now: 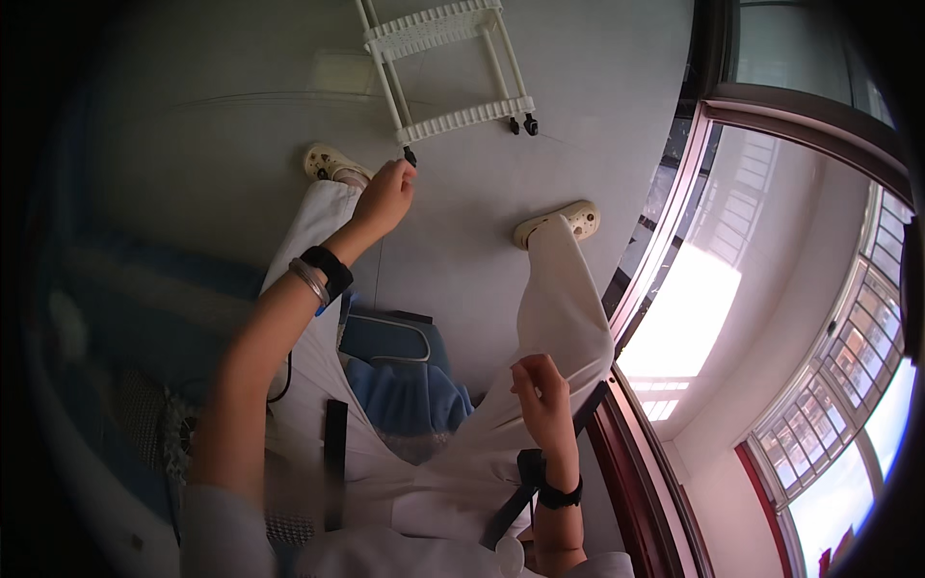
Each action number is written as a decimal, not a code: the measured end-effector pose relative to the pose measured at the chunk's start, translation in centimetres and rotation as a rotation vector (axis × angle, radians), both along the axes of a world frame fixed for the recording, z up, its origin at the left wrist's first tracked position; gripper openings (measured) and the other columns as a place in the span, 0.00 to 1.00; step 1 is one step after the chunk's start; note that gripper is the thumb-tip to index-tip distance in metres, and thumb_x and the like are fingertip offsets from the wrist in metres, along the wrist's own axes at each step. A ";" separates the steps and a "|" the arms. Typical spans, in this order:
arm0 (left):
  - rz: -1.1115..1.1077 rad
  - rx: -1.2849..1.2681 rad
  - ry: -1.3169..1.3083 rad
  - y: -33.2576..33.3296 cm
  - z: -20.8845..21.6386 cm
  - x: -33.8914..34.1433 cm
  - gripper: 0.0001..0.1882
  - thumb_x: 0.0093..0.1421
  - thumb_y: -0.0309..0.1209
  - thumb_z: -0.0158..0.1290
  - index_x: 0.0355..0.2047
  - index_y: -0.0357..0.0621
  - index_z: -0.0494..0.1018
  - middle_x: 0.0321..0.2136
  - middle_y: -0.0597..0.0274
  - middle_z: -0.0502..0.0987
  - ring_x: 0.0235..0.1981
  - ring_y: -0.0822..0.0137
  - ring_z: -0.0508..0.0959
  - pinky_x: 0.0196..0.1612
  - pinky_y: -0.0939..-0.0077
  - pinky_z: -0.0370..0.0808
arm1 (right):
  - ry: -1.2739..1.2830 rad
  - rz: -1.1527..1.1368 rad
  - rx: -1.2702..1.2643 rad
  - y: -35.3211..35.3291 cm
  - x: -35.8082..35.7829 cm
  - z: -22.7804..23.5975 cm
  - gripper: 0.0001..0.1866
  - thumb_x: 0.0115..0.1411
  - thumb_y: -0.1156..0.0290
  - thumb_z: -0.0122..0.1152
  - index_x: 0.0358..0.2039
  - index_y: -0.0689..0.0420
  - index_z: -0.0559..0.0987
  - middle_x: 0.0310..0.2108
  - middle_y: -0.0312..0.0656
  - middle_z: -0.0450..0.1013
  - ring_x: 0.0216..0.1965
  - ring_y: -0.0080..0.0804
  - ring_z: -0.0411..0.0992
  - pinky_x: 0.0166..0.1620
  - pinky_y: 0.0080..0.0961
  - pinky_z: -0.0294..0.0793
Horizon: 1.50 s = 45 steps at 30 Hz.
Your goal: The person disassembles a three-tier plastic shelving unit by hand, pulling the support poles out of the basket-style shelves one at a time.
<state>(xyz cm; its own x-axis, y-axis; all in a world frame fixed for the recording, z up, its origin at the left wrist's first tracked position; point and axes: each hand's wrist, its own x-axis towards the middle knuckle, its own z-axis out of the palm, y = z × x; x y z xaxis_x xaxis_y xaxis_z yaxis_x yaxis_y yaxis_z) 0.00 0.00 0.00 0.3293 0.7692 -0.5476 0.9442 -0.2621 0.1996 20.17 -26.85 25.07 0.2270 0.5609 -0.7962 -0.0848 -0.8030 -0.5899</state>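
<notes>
Rolling cart [448, 72], white plastic with slatted tiers, standing on the pale floor [193, 125] ahead of two beige clogs [559, 222]; tiers show nothing in them, as far as visible. Seems mid-fitting of a caster: left hand [385, 197] reaching to the near corner leg, fingers closed around a small black caster [410, 154]. Likely calls next for a straight, firm push at the leg. Right hand [540, 390] loosely curled on the white trouser leg, holding nothing visible. Two black casters [522, 124] already on the far corner.
</notes>
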 end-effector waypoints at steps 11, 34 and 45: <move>0.878 -0.185 -0.627 5.2 -16.6 1.0 0.19 0.60 0.43 0.54 0.37 0.35 0.72 0.29 0.59 0.77 0.33 0.68 0.77 0.36 0.69 0.72 | -0.250 0.319 -0.061 1.9 3.0 -3.7 0.07 0.52 0.85 0.58 0.32 0.62 0.73 0.26 0.44 0.70 0.26 0.36 0.71 0.32 0.27 0.70; 0.307 0.111 -0.878 -13.0 31.9 -9.2 0.11 0.65 0.36 0.49 0.31 0.41 0.67 0.17 0.59 0.75 0.22 0.63 0.81 0.23 0.69 0.73 | -0.986 0.421 0.577 -5.2 -0.1 14.6 0.09 0.55 0.74 0.60 0.35 0.59 0.71 0.34 0.46 0.67 0.34 0.48 0.71 0.38 0.38 0.71; 0.025 0.398 -0.919 -22.0 35.0 -18.0 0.09 0.59 0.31 0.54 0.30 0.37 0.72 0.19 0.54 0.73 0.20 0.57 0.74 0.24 0.66 0.70 | 0.089 -0.592 0.991 4.3 8.7 14.1 0.19 0.62 0.61 0.55 0.48 0.59 0.67 0.40 0.44 0.70 0.37 0.29 0.73 0.41 0.23 0.73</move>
<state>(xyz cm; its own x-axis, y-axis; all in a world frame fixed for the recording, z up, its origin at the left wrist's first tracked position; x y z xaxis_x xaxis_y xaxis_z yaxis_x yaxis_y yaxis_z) -18.05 -21.99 34.96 0.4764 0.8538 0.2099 0.4736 -0.4503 0.7569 28.87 -22.51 39.18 0.6280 0.7727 -0.0926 -0.3654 0.1877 -0.9117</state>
